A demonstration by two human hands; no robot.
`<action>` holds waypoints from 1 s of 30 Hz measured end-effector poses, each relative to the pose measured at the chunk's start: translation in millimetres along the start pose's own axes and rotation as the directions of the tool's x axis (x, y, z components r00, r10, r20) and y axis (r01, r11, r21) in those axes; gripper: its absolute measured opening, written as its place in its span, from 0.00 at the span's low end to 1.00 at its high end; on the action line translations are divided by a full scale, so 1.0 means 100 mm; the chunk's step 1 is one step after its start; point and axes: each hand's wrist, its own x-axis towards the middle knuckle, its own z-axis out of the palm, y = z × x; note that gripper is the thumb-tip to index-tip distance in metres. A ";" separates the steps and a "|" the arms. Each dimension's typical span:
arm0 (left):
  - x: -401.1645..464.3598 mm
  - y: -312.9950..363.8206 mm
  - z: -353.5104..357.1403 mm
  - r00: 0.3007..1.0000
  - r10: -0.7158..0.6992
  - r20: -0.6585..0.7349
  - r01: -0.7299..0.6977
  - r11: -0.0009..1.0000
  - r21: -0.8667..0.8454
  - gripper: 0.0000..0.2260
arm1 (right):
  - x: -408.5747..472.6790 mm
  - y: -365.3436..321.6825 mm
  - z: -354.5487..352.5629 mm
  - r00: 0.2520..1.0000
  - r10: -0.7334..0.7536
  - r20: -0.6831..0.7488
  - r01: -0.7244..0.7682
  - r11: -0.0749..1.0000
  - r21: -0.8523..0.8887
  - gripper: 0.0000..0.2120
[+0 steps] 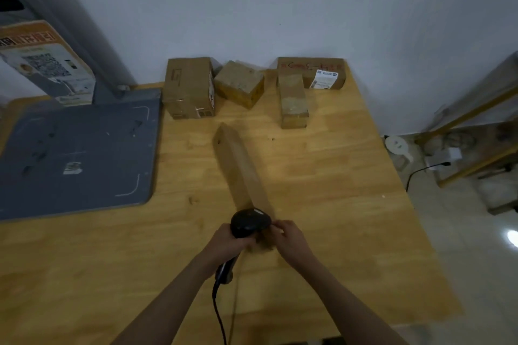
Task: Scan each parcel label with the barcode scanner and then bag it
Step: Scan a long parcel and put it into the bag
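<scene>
A long narrow cardboard parcel (pixel 239 165) lies slantwise in the middle of the wooden table (pixel 350 204), its near end at my hands. My left hand (pixel 227 241) grips the handle of a black barcode scanner (pixel 249 221), whose head sits over the parcel's near end. My right hand (pixel 288 235) holds that near end of the parcel with curled fingers. The scanner's black cable (pixel 217 311) trails down toward me. Any label on the long parcel is hidden.
Several more cardboard parcels stand along the wall: a tall box (pixel 189 87), a tilted box (pixel 239 82), a narrow box (pixel 293 101), and a box with a white label (pixel 322 73). A grey mat (pixel 81 157) covers the table's left. The table's right edge drops to floor clutter.
</scene>
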 end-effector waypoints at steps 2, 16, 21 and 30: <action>-0.11 -0.18 0.03 1.000 0.000 0.019 0.000 1.000 -0.025 0.09 | -0.14 0.07 0.13 0.999 0.017 -0.037 -0.017 1.000 0.007 0.11; -0.40 -0.41 -0.49 0.985 0.036 -0.169 -0.040 0.999 -0.026 0.06 | 0.00 0.01 0.30 0.993 -0.086 0.086 0.113 0.911 -0.396 0.31; -0.48 -0.38 -0.74 0.970 0.068 -0.234 -0.055 0.997 0.060 0.06 | 0.07 0.05 -0.13 0.997 -0.044 0.070 0.078 0.784 -0.616 0.28; -0.63 -0.48 -0.88 0.957 0.064 -0.284 -0.047 0.997 0.066 0.06 | -0.42 0.19 0.04 0.968 -0.251 -0.030 0.143 0.642 -0.754 0.37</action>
